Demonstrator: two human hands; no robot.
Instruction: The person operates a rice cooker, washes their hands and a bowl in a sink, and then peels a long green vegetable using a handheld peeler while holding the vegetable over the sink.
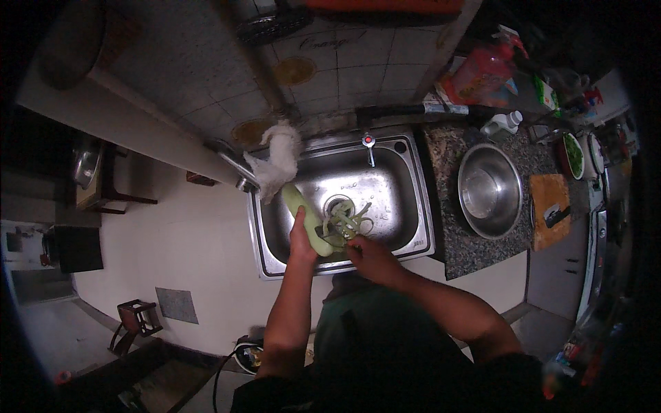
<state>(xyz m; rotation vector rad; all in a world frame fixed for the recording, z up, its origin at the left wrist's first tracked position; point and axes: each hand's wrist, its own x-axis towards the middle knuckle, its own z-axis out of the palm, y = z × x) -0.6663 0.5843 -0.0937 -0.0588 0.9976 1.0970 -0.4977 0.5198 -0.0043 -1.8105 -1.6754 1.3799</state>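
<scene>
Over the steel sink (406, 186), my left hand (301, 237) is closed around a long pale green gourd (297, 205), held slanting with its lower end toward me. Close to that lower end, my right hand (368, 256) is closed on what looks like a peeler (336, 237), small and partly hidden by the fingers. Thin green peelings (352, 219) lie in a loose heap around the drain, just beyond my right hand. Water drops glisten on the sink's bottom.
A white cloth (281, 157) hangs over a pipe by the sink's far left corner, near a tap (369, 146) at the back. Right of the sink, a steel bowl (489, 191) stands on the speckled counter (463, 256), beside a cutting board (551, 186) with a dark-handled knife (556, 216).
</scene>
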